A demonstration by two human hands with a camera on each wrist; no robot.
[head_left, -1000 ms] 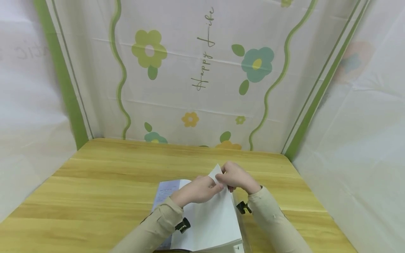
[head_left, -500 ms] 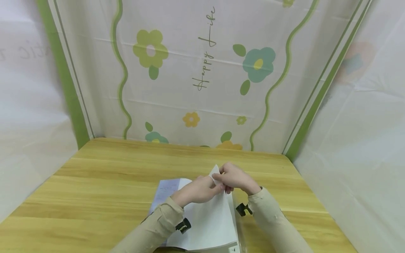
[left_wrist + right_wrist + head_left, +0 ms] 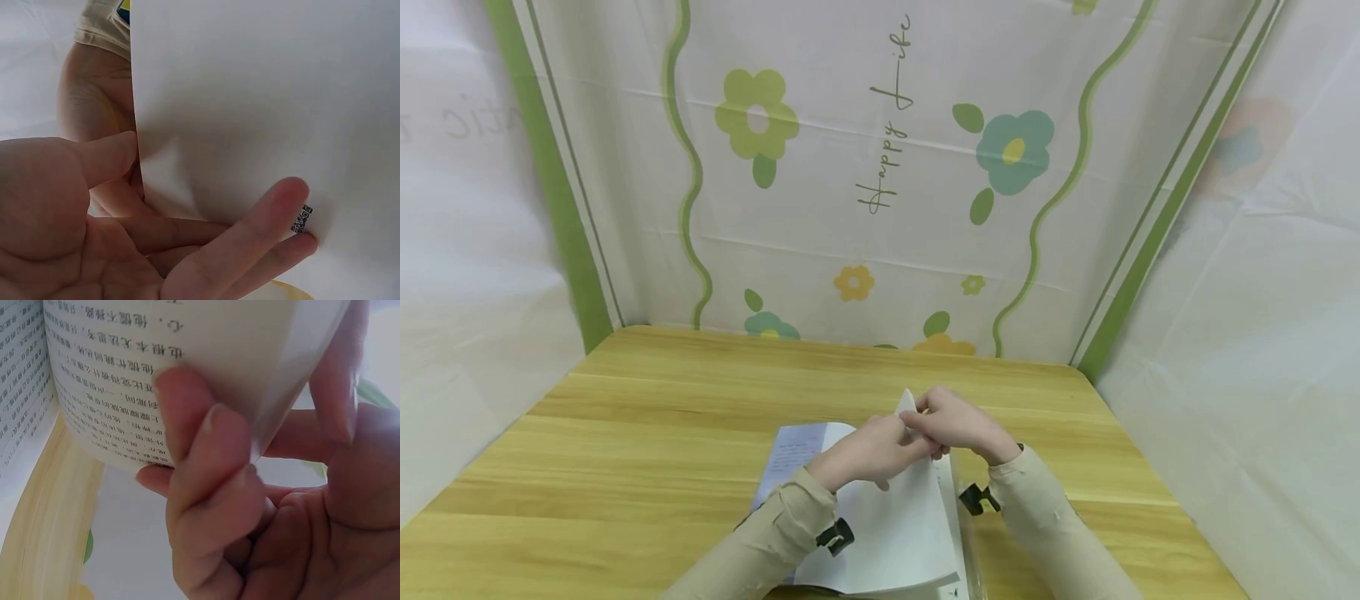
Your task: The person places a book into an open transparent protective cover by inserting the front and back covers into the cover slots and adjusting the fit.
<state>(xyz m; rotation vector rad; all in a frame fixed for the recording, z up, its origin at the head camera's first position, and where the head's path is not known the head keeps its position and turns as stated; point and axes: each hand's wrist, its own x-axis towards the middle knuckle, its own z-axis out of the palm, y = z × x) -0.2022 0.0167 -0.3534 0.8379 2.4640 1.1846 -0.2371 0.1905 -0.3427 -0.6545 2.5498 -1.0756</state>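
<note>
Fingers [image 3: 215,450] of the right hand [image 3: 955,421] are curled, clamped on a page [image 3: 898,533] near its far edge, their tips against print on its underside. We see the left hand [image 3: 872,450] reach across the page's blank upper face, close against the right; its fingers lie loosely extended, apart, holding nothing, with a small printed code [image 3: 302,220] partly visible beyond them. The book [image 3: 790,458] lies open on the wood-grain bench [image 3: 662,467], on the side nearest the person, a pale blue flap to its left. Beige sleeves [image 3: 1037,500] cover both forearms. Behind the bench, we notice a white cloth [image 3: 820,208] printed with flowers and "Happy Life".
</note>
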